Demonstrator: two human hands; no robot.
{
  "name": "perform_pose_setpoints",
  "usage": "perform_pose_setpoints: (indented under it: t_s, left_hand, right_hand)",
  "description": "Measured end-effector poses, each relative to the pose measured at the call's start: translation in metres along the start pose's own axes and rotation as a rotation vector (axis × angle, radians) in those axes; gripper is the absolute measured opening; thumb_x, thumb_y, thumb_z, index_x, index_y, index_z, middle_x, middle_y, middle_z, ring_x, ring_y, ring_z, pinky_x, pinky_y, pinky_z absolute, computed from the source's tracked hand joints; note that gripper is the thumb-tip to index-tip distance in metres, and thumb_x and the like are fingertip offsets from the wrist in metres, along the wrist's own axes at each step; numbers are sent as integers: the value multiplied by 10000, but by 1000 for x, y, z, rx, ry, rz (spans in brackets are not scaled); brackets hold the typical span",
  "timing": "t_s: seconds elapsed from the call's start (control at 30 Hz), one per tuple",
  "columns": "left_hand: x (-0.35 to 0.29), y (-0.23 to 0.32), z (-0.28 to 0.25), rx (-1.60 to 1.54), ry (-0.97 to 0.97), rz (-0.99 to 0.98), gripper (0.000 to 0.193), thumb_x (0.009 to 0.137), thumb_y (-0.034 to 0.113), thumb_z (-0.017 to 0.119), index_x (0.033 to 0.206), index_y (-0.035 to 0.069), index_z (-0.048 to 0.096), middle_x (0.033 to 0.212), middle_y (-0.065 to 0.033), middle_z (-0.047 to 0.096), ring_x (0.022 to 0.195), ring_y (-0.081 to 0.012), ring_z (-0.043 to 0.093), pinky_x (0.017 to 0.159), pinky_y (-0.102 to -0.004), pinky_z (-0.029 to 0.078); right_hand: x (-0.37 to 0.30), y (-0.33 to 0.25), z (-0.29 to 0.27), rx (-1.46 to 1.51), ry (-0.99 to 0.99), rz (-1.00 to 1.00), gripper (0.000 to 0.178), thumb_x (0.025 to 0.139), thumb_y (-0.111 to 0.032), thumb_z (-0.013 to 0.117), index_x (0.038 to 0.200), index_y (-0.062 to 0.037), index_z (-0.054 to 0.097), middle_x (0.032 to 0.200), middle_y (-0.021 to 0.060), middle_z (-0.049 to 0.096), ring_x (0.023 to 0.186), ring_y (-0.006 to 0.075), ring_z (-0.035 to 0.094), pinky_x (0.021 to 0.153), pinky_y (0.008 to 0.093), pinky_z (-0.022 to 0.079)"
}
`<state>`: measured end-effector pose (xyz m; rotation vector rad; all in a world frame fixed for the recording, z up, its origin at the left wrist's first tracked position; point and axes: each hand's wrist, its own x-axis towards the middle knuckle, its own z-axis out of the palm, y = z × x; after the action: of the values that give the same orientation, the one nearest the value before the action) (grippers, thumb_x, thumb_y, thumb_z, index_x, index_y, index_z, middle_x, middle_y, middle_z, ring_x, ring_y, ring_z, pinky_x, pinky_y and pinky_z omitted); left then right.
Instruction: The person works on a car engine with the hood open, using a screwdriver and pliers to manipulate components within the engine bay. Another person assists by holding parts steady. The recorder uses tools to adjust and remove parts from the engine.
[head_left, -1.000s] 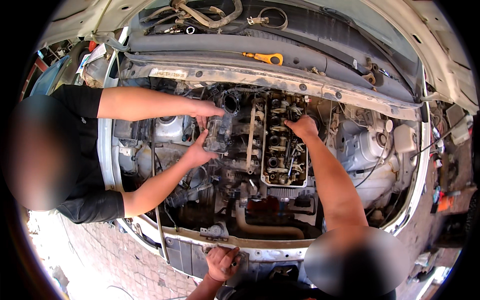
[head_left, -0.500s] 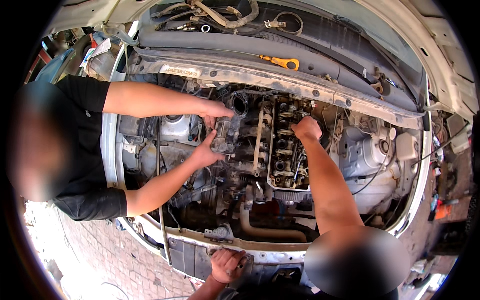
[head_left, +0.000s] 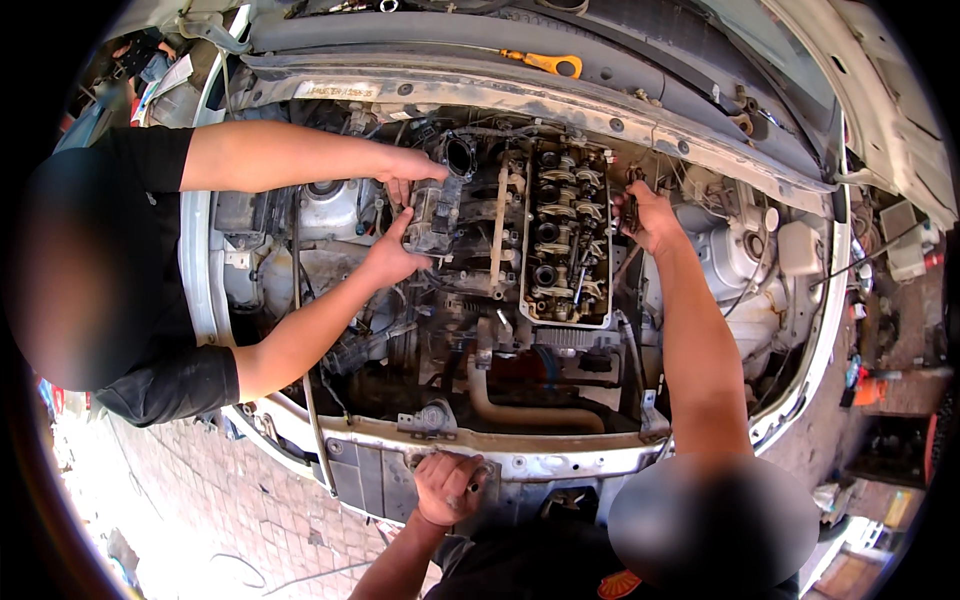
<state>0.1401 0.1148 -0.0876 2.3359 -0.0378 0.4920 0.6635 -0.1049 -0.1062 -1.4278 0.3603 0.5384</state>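
Observation:
My right hand [head_left: 655,218] is closed around a small dark metal piece [head_left: 630,210], whose kind I cannot make out. It is just right of the uncovered cylinder head [head_left: 567,322], where rocker arms [head_left: 562,210] show inside the rim. My left hand [head_left: 448,488] is closed at the front of the car, over the front panel [head_left: 362,468]. Something small and dark shows by its fingers, too hidden to name. At the left, a co-worker's two hands [head_left: 395,258] grip a dark intake part [head_left: 435,215] with a round opening.
An orange-yellow dipstick handle [head_left: 565,66] lies on the cowl below the windscreen. A pale hose [head_left: 535,415] curves through the front of the engine bay. A hood prop rod [head_left: 300,330] stands at the left. The co-worker's black sleeves [head_left: 160,380] reach over the left fender.
My right hand has moved from above the cylinder head to its right side, with a dark metal piece now visible in it. The whole view has shifted; the co-worker's grip stays the same.

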Motion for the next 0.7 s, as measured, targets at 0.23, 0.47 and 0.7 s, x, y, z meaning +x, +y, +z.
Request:
perform_pose_setpoints:
  t_s: [0.23, 0.47, 0.7]
  left_hand:
    - [9, 2, -1, -15, 27, 32, 276, 766, 67, 792, 1038, 59, 747, 904, -93, 710, 765, -312, 690, 683, -446, 545]
    - [9, 5, -2, -50, 35, 31, 234, 778, 42, 770, 1010, 36, 738, 900, -127, 695, 762, -356, 668, 692, -461, 528]
    - [4, 2, -3, -36, 55, 45, 259, 794, 70, 798, 1046, 42, 747, 893, -113, 707, 783, -331, 695, 707, -451, 552]
  right_hand:
    - [-40, 60, -12, -129, 91, -7, 242, 1027, -234, 761, 894, -73, 639, 691, 21, 559, 547, 153, 503, 498, 384, 437]
    - [-60, 90, 35, -1026, 375, -231, 595, 783, -471, 967, 863, 70, 732, 913, 215, 774, 822, 349, 760, 722, 493, 593]
    - [-86, 70, 71, -1181, 440, 29, 549, 820, -471, 885, 1218, -102, 806, 1295, 125, 783, 1195, 321, 748, 985, 467, 612]
